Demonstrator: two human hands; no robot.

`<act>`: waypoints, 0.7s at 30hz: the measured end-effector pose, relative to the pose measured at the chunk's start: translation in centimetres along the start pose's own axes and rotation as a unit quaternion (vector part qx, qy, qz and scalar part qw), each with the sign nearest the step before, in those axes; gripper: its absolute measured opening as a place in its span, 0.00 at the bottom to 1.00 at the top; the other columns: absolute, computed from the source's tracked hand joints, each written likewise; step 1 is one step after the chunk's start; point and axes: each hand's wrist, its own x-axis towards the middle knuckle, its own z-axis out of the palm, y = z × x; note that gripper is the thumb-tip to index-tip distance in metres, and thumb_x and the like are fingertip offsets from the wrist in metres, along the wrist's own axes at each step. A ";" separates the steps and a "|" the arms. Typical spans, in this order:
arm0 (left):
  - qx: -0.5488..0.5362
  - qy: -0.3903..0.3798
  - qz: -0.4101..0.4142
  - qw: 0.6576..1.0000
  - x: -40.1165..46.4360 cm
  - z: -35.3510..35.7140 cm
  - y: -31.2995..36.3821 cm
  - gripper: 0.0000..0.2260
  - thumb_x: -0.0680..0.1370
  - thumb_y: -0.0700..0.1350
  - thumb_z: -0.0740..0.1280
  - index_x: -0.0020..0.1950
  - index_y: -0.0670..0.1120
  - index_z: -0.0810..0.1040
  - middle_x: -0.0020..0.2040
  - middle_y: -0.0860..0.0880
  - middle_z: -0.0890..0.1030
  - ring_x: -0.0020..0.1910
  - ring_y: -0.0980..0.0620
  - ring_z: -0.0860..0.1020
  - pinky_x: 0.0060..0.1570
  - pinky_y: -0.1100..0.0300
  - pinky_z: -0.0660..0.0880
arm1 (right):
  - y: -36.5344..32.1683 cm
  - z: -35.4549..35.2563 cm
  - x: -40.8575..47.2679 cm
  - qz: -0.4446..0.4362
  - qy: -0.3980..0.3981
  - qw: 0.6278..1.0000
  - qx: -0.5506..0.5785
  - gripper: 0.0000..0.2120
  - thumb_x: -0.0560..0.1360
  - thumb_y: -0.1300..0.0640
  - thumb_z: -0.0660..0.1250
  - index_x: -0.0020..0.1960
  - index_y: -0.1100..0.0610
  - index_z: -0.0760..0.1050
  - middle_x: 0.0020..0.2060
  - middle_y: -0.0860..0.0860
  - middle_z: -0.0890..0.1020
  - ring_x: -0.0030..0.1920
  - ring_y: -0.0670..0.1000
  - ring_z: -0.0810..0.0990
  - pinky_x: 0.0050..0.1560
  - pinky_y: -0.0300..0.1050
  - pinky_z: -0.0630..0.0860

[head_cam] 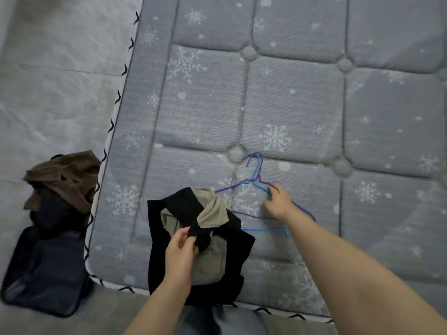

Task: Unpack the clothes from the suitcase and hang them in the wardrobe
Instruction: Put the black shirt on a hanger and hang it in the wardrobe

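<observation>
Left hand (180, 247) is pinching a black strip of the black garment (169, 213) between thumb and curled fingers, so the left grip is closing on fabric, holding it just above the mattress (290, 105). The garment is lying bunched at the near edge of the mattress, with a beige garment (212, 209) tangled inside it; beige is showing through in the middle and at the top of the bundle. Can't tell whether these are two separate pieces or one lined piece.

Right hand (278, 201) is reaching forward onto the mattress, fingers curling around the sloping arm of the purple wire hanger (263, 183); the right grip is pinching that wire. A blue wire hanger (266, 229) is lying under and beside the purple one, their hooks overlapping near a mattress tuft button. Both hangers are lying flat on the mattress, just right of the clothing bundle; the left ends of the hangers are passing behind the bundle.

On the floor (48, 93) left of the bed, a dark suitcase (43, 269) is lying open, touching the mattress side. A brown garment (65, 177) is sitting piled on top of darker clothes at the far end of the suitcase. The near half of the suitcase is showing a dark lining.
</observation>
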 end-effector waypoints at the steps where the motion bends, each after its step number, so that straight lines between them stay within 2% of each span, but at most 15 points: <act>1: 0.016 0.006 0.011 1.000 0.0 -0.2 0.0 0.07 0.80 0.36 0.64 0.54 0.44 0.80 0.48 0.46 0.82 0.48 0.51 0.80 0.49 0.59 0.75 | -0.1 0.0 -0.2 0.001 0.012 1.000 0.010 0.28 0.79 0.56 0.61 0.77 0.60 0.61 0.78 0.56 0.57 0.78 0.56 0.57 0.76 0.51 0.57; 4: 0.019 0.027 0.017 0.999 0.0 -1.0 -0.2 0.07 0.79 0.38 0.65 0.52 0.46 0.81 0.48 0.45 0.83 0.47 0.49 0.80 0.48 0.58 0.76 | -0.2 -0.2 -1.4 -0.008 0.077 0.995 0.062 0.23 0.78 0.58 0.64 0.72 0.61 0.69 0.70 0.57 0.68 0.70 0.58 0.69 0.71 0.50 0.66; 6: -0.025 0.029 -0.004 0.999 0.0 -1.2 0.0 0.07 0.80 0.38 0.63 0.53 0.44 0.80 0.51 0.43 0.82 0.48 0.48 0.80 0.52 0.55 0.76 | -0.5 -0.5 -2.7 -0.020 0.160 0.980 0.119 0.13 0.76 0.60 0.66 0.60 0.59 0.78 0.59 0.57 0.75 0.60 0.59 0.76 0.62 0.49 0.71; 8: -0.076 0.020 -0.022 0.997 -0.3 -1.7 0.8 0.07 0.82 0.38 0.61 0.55 0.43 0.78 0.50 0.42 0.80 0.45 0.51 0.79 0.52 0.57 0.76 | -1.4 -1.0 -4.7 -0.029 0.215 0.963 0.159 0.02 0.74 0.59 0.68 0.46 0.55 0.76 0.47 0.53 0.77 0.49 0.57 0.78 0.49 0.48 0.72; 9: -0.098 0.016 -0.025 0.995 -0.4 -1.9 1.3 0.08 0.82 0.37 0.59 0.54 0.43 0.78 0.48 0.43 0.80 0.42 0.53 0.78 0.51 0.59 0.76 | -2.0 -1.1 -5.7 -0.038 0.232 0.959 0.162 0.06 0.73 0.57 0.69 0.43 0.53 0.72 0.42 0.51 0.76 0.44 0.56 0.77 0.44 0.47 0.70; 11: -0.146 0.010 -0.035 0.989 -0.8 -2.5 2.6 0.10 0.82 0.37 0.57 0.52 0.46 0.77 0.45 0.45 0.80 0.41 0.52 0.77 0.46 0.60 0.75 | -3.0 -1.0 -7.9 -0.057 0.244 0.956 0.152 0.12 0.73 0.51 0.71 0.43 0.51 0.66 0.36 0.48 0.74 0.38 0.54 0.75 0.39 0.47 0.67; 13: -0.186 0.013 -0.028 0.982 -1.4 -3.3 3.8 0.10 0.82 0.38 0.57 0.54 0.47 0.78 0.47 0.45 0.81 0.45 0.50 0.79 0.44 0.58 0.75 | -4.1 -0.5 -10.2 -0.080 0.246 0.956 0.139 0.13 0.74 0.46 0.70 0.49 0.49 0.68 0.34 0.46 0.74 0.37 0.52 0.75 0.37 0.47 0.70; 15: -0.220 0.021 -0.011 0.975 -2.5 -4.4 4.9 0.10 0.82 0.39 0.60 0.57 0.45 0.79 0.49 0.44 0.82 0.49 0.47 0.79 0.48 0.54 0.77 | -5.0 0.6 -12.4 -0.116 0.241 0.955 0.130 0.15 0.76 0.43 0.68 0.58 0.47 0.71 0.32 0.45 0.73 0.37 0.49 0.76 0.38 0.47 0.72; 16: -0.230 0.027 -0.006 0.973 -3.0 -5.0 5.3 0.10 0.82 0.40 0.61 0.59 0.44 0.79 0.52 0.43 0.82 0.51 0.45 0.80 0.54 0.51 0.77 | -5.5 1.1 -13.6 -0.135 0.237 0.955 0.119 0.15 0.77 0.42 0.67 0.60 0.44 0.72 0.31 0.44 0.73 0.37 0.48 0.76 0.37 0.46 0.71; 18: -0.245 0.036 0.002 0.969 -4.1 -6.4 6.2 0.13 0.82 0.43 0.62 0.65 0.44 0.77 0.58 0.41 0.81 0.57 0.42 0.79 0.62 0.45 0.75 | -6.7 2.2 -15.9 -0.154 0.244 0.953 0.093 0.12 0.78 0.41 0.63 0.60 0.41 0.75 0.32 0.45 0.77 0.39 0.49 0.79 0.37 0.45 0.69; 20: -0.240 0.056 0.012 0.969 -5.3 -8.1 7.1 0.14 0.82 0.44 0.62 0.67 0.44 0.75 0.61 0.42 0.80 0.58 0.42 0.79 0.63 0.44 0.74 | -8.0 3.1 -18.3 -0.149 0.266 0.949 0.075 0.12 0.79 0.40 0.60 0.57 0.42 0.77 0.39 0.47 0.84 0.44 0.53 0.83 0.39 0.46 0.71; 21: -0.233 0.067 0.023 0.970 -5.8 -8.8 7.6 0.13 0.81 0.43 0.62 0.65 0.44 0.76 0.59 0.42 0.80 0.56 0.43 0.79 0.63 0.44 0.74 | -8.7 3.5 -19.2 -0.145 0.281 0.945 0.077 0.12 0.79 0.39 0.59 0.54 0.43 0.78 0.39 0.49 0.84 0.44 0.55 0.83 0.39 0.48 0.72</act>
